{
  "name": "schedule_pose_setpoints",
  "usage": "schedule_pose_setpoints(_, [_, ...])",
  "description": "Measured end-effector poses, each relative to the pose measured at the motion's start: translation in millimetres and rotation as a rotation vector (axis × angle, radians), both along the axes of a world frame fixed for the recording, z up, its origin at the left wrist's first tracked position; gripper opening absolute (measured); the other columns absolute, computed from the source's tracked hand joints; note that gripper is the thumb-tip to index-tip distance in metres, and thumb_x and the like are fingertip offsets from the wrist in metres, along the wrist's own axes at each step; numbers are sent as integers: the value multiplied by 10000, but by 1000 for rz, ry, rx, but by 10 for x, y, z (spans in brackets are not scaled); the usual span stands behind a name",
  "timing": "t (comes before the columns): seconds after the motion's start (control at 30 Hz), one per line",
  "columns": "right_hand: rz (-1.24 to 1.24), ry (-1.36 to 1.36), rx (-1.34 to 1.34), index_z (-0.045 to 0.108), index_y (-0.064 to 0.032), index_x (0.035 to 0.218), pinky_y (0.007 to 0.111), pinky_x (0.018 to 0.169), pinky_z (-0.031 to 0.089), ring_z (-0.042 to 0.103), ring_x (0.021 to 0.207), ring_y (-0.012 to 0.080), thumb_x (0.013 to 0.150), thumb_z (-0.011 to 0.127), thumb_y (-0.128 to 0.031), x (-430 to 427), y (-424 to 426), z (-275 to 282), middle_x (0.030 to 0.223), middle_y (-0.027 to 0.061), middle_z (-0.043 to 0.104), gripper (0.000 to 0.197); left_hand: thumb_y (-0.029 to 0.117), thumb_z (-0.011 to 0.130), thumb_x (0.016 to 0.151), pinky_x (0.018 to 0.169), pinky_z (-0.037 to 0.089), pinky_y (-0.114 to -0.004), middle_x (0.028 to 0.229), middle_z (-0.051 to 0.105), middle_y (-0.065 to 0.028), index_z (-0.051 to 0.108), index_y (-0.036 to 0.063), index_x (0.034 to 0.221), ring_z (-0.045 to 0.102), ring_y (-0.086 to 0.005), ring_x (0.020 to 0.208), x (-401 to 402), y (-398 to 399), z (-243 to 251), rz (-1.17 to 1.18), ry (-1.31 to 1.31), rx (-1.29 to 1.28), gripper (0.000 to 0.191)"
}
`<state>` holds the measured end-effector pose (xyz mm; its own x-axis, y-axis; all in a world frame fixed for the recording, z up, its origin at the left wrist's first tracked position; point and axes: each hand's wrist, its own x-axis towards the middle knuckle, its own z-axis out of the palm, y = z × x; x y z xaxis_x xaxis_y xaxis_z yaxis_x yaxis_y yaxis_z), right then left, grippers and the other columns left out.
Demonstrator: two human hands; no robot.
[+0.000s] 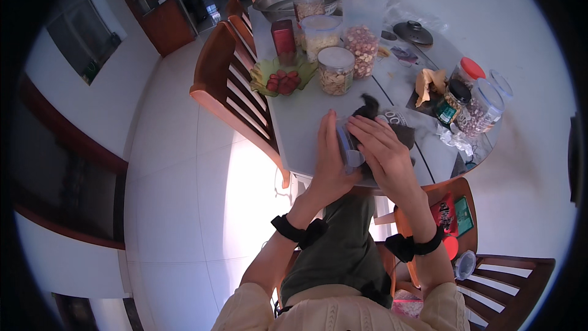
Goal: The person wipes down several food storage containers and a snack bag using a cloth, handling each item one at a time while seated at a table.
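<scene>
Near the table's front edge, a clear plastic container with a bluish rim (353, 157) lies tilted between my two hands. My left hand (331, 161) is against its left side, fingers pointing away from me. My right hand (382, 151) lies over its right side with the fingers stretched across it. Dark material (399, 135), partly hidden by my right hand, shows beyond and beside it; whether it is a bag or loose contents I cannot tell. A small black piece (366, 105) sticks up past my fingertips. Both wrists wear black bands.
A green leaf-shaped dish (262, 78) with red items, a lidded jar (336, 71), a tall container of peanuts (363, 46) and a steel basin (271, 2) stand farther back. Several jars, including a black-lidded one (452, 101), and a dark pot lid (413, 33) are at the right. Wooden chairs (211, 73) surround the table.
</scene>
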<state>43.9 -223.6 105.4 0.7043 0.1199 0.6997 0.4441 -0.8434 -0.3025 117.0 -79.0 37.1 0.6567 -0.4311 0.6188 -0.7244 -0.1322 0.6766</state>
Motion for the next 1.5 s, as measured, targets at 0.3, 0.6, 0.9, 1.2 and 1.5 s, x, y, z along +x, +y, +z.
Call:
schedule_pose_setpoints(0.3, [143, 167, 86, 640, -9, 1100, 427, 847, 503, 621, 979, 370, 902, 569, -83, 532, -48, 165, 1060, 173, 655, 223, -3, 739, 643, 1156, 233, -426, 1487, 218, -244, 44, -13, 1498, 260, -393, 1398, -9, -39, -62, -23, 102, -42, 1102])
schedule_pose_setpoints(0.6, [-282, 402, 151, 656, -49, 1033, 492, 820, 482, 606, 965, 432, 968, 468, -253, 642, -619, 48, 954, 226, 660, 286, 46, 824, 642, 1150, 251, -433, 1492, 224, -243, 152, 1, 1473, 258, -398, 1408, -78, -69, -25, 33, -70, -57, 1070])
schedule_pose_setpoints(0.9, [-418, 89, 411, 603, 38, 1044, 427, 754, 479, 601, 845, 432, 1014, 453, -208, 162, -514, -189, 934, 260, 621, 291, 130, 859, 683, 1163, 241, -423, 1531, 180, -226, 80, 59, 1514, 225, -362, 1437, -163, 76, 230, -142, 131, 126, 1141])
schedule_pose_setpoints(1.2, [-404, -168, 248, 599, 4, 1211, 397, 972, 470, 580, 1167, 363, 946, 538, -54, -115, -204, -364, 1299, 179, 586, 278, 166, 879, 665, 1147, 265, -395, 1519, 203, -198, 66, 40, 1536, 280, -308, 1402, 80, 24, 39, -254, 439, -146, 1198])
schedule_pose_setpoints(1.5, [-61, -12, 67, 653, 0, 1084, 433, 958, 488, 629, 1031, 347, 892, 598, -102, 238, 128, 24, 1147, 129, 662, 224, 45, 756, 651, 1152, 252, -422, 1469, 226, -216, 77, 22, 1499, 260, -383, 1392, -1, 30, -45, -98, 135, -2, 1086])
